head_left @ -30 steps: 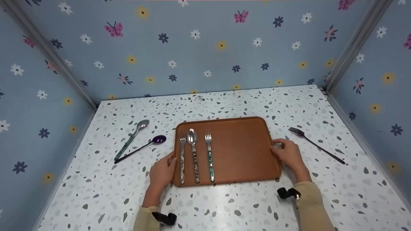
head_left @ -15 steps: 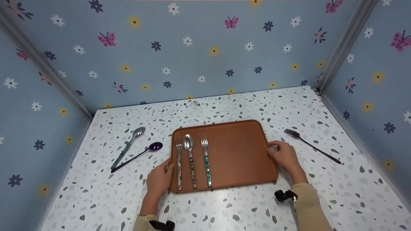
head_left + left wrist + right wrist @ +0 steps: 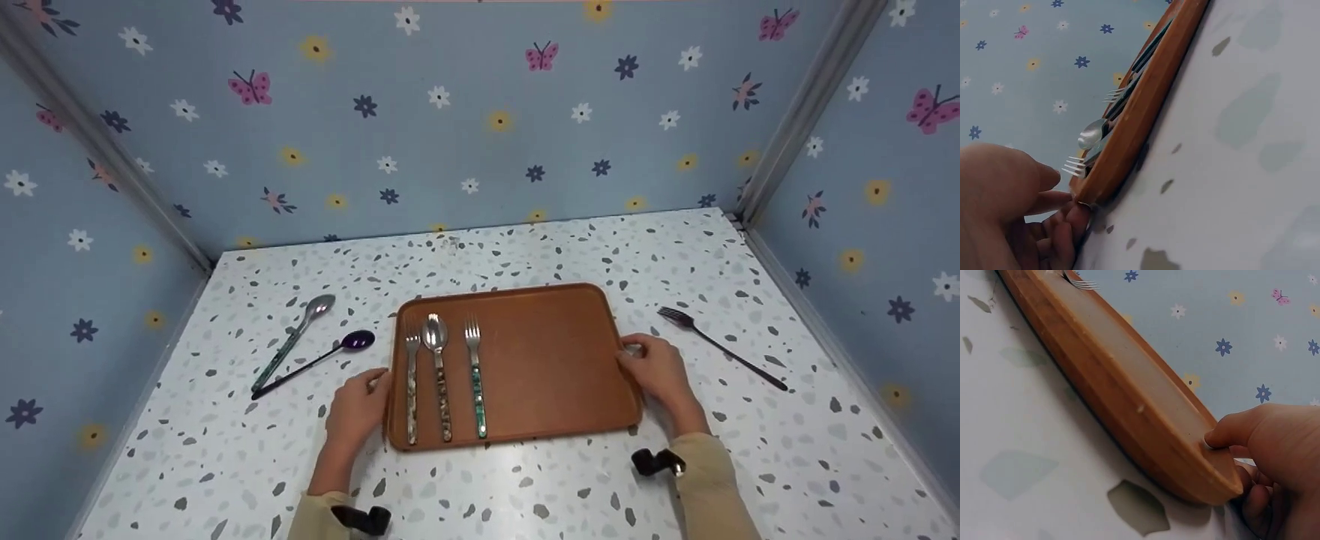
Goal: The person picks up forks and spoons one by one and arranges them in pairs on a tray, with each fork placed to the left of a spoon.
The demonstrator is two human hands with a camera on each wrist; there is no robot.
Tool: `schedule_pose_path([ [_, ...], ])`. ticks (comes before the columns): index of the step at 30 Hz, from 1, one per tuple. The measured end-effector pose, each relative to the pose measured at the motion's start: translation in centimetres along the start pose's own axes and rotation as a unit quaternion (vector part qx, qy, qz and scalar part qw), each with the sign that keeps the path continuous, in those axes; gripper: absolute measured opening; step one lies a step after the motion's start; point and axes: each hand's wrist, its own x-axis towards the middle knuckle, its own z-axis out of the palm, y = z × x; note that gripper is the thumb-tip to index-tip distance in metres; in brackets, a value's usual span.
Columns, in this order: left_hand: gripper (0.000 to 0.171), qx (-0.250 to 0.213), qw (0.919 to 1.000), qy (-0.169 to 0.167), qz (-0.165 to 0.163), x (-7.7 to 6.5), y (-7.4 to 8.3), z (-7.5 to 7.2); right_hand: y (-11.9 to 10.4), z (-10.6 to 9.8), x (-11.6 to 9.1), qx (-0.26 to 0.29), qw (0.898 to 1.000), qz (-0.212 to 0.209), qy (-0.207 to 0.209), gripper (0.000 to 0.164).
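A brown tray (image 3: 555, 360) lies on the speckled table, holding a fork with a mottled handle (image 3: 412, 390), a spoon with a brown mottled handle (image 3: 441, 390) and a fork with a green handle (image 3: 478, 390) side by side at its left. My right hand (image 3: 656, 371) pinches the tray's right edge, thumb (image 3: 1221, 434) over the rim and fingers beneath. At the left edge, my left hand (image 3: 356, 409) has its fingertips (image 3: 1078, 216) against the rim's underside. Its thumb (image 3: 1047, 177) stands apart from the rim.
Left of the tray lie a green-handled spoon (image 3: 289, 349) and a dark spoon with a purple bowl (image 3: 315, 364), their handle ends meeting. A dark fork (image 3: 727, 349) lies to the right. Flower-patterned walls (image 3: 480, 142) enclose the table's back and sides.
The head view has shifted slightly. My left thumb has come off the tray's rim and that hand has drawn a little outward; the right hand keeps its hold. The cutlery stays put.
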Motion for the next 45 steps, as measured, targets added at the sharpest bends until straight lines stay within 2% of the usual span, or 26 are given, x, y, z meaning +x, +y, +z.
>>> schedule_pose_path([
  [2,0.036,0.016,0.9995,0.028,-0.006,0.6,-0.3,-1.0,0.0,0.1,-0.2,0.002,1.0,0.004,0.003,0.029],
  [4,0.034,0.054,0.9956,0.077,0.004,1.4,-0.7,-2.0,0.0,0.3,-0.3,0.002,1.0,0.009,0.003,0.029],
  [6,0.032,0.105,0.987,0.119,0.024,2.3,-1.1,-3.0,-0.1,0.4,-0.4,-0.001,1.0,0.012,0.005,0.029],
  [9,0.029,0.173,0.9712,0.154,0.054,3.5,-1.8,-3.8,-0.2,0.6,-0.5,-0.007,1.0,0.02,0.012,0.028],
  [11,0.028,0.197,0.9671,0.148,0.065,4.1,-2.2,-4.0,-0.2,0.6,-0.5,-0.013,0.999,0.022,0.024,0.027],
  [13,0.027,0.203,0.9675,0.138,0.06,4.6,-2.7,-4.0,-0.3,0.6,-0.4,-0.016,0.999,0.024,0.031,0.027],
  [19,0.031,0.206,0.973,0.104,0.0,5.5,-4.5,-3.8,-0.4,0.9,-0.2,-0.027,0.999,0.014,0.032,0.028],
  [23,0.035,0.201,0.9752,0.091,-0.022,5.9,-5.2,-4.0,-0.3,1.1,-0.2,-0.03,0.999,0.015,0.036,0.028],
  [27,0.035,0.19,0.9772,0.092,-0.022,6.3,-5.5,-4.3,-0.2,0.9,-0.2,-0.028,0.999,0.019,0.034,0.027],
  [30,0.036,0.174,0.9781,0.111,-0.024,6.8,-5.4,-4.5,-0.2,0.5,-0.1,-0.027,0.999,0.02,0.031,0.027],
  [33,0.035,0.168,0.977,0.126,-0.04,7.5,-5.4,-4.8,-0.2,0.1,0.1,-0.025,0.999,0.023,0.023,0.026],
  [35,0.038,0.168,0.9773,0.119,-0.052,7.8,-5.3,-5.1,-0.2,-0.1,0.3,-0.023,0.999,0.023,0.017,0.026],
  [40,0.04,0.178,0.9792,0.064,-0.072,8.6,-5.1,-5.9,-0.1,-0.2,0.5,-0.018,1.0,0.021,0.011,0.027],
  [42,0.035,0.184,0.9782,0.058,-0.076,8.8,-5.2,-6.2,-0.1,-0.1,0.4,-0.018,1.0,0.021,0.01,0.027],
  [45,0.029,0.19,0.9772,0.067,-0.066,8.9,-5.4,-6.4,-0.1,0.1,0.4,-0.018,1.0,0.022,0.008,0.027],
])
